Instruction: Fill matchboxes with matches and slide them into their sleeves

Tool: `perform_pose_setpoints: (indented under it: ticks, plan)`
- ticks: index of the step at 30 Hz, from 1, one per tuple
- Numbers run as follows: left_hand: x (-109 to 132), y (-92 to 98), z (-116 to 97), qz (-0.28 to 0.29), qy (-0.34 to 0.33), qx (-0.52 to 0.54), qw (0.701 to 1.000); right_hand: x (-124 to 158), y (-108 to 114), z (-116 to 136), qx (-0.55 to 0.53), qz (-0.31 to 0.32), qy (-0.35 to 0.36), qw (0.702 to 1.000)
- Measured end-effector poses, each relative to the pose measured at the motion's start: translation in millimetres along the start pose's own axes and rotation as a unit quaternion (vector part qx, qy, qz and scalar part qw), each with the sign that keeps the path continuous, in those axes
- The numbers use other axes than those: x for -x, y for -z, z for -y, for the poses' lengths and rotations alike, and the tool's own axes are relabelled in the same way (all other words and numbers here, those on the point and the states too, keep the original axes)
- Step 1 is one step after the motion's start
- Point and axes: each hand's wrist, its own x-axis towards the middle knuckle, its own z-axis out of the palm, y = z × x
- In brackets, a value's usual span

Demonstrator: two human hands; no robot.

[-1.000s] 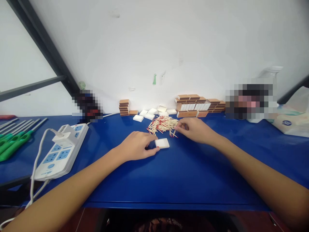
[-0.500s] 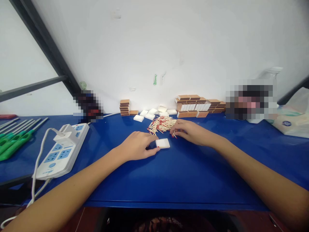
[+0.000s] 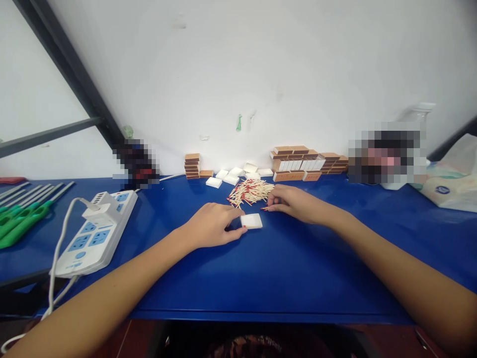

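Note:
A small white matchbox tray lies on the blue table, a red match head showing at its left end. My left hand grips that tray's left end between thumb and fingers. To the right, my right hand pinches a few matches, their red heads pointing left. Just behind the tray spreads a loose pile of red-tipped matches, close to my right fingertips.
Several white trays lie behind the pile. Brown matchboxes are stacked in a small stack and a larger stack along the wall. A white power strip and green-handled tools occupy the left; a tissue pack stands right.
My right hand has turned slightly and its matches now lie flatter, heads to the left. My left hand and the tray stay in place.

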Motion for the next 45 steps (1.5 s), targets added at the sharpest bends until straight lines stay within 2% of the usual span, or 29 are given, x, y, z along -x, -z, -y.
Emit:
perform_pose_setpoints:
  ticks: [12, 19, 29, 34, 41, 45]
  plan:
    - [0, -1.1, 1, -0.001, 0.0, 0.0, 1.0, 1, -1, -3, -0.031, 0.016, -0.022, 0.999]
    - [0, 0.2, -1, 0.003, 0.005, 0.001, 1.0, 1, 0, 7, -0.046, 0.017, -0.029, 0.998]
    - [0, -0.8, 1, 0.001, 0.0, -0.007, 1.0, 3, 9, 10, -0.004, -0.043, -0.018, 0.999]
    - [0, -0.9, 0, 0.007, 0.003, -0.007, 1.0, 4, 11, 12, -0.002, -0.025, -0.021, 0.999]
    - [0, 0.2, -1, 0.012, 0.007, -0.006, 1.0, 5, 3, 23, -0.003, -0.011, 0.014, 1.0]
    - [0, 0.2, -1, 0.012, 0.006, -0.003, 1.0, 6, 5, 27, -0.004, -0.01, 0.002, 1.0]
